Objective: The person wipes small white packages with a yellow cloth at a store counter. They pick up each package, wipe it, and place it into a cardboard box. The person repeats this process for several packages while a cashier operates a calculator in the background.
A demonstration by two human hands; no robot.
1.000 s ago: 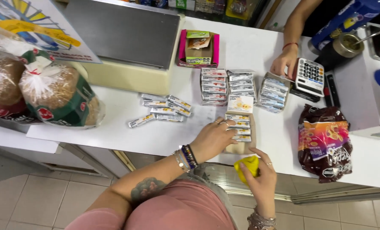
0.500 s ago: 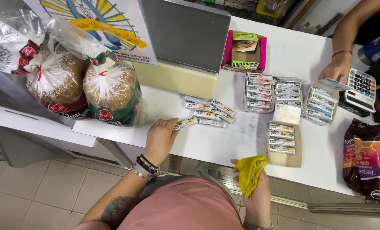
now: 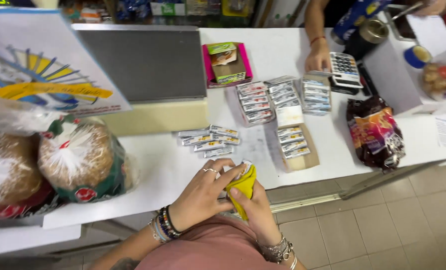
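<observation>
My left hand and my right hand meet at the counter's near edge, both gripping a small yellow pouch. A small silver packet sticks out of the pouch's top, pinched by the fingers of my left hand. Just beyond my hands lie several loose silver packets on the white counter. More packets sit stacked in rows and on a brown cardboard piece.
Two bagged bread loaves rest at the left. A pink box stands at the back. Another person's hand rests by a calculator. A dark snack bag lies on the right, a grey scale platform behind.
My left hand left the loose packets and came back to the pouch with a packet. My right hand raised the pouch to meet it. The view shifted.
</observation>
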